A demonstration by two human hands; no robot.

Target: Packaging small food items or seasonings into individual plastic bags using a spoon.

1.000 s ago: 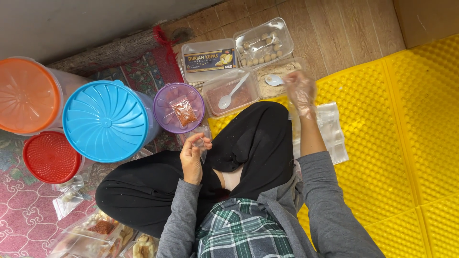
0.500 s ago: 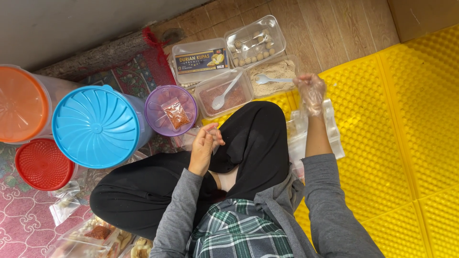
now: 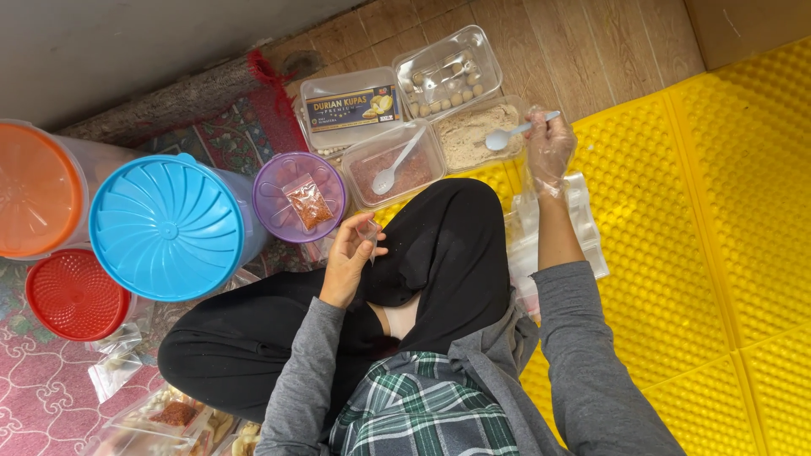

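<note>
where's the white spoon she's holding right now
In the head view the white plastic spoon is in the gloved right hand, upper centre-right, its bowl over the tray of pale powder.

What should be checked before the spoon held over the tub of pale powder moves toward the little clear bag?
1. Grip on the white spoon: ok; the gloved right hand holds its handle.
2. Powder on the spoon: cannot tell; the bowl is too small to read.
3. Spoon above the tub of pale powder: ok; any spill would likely fall back in.
4. Little clear bag ready: ok for being held by the left hand over the knee; whether its mouth is open, cannot tell.
5. Path between tub and bag: probably ok; only the black-trousered knee lies between.
6. Tub of red powder: ok; its own spoon rests inside.
</note>
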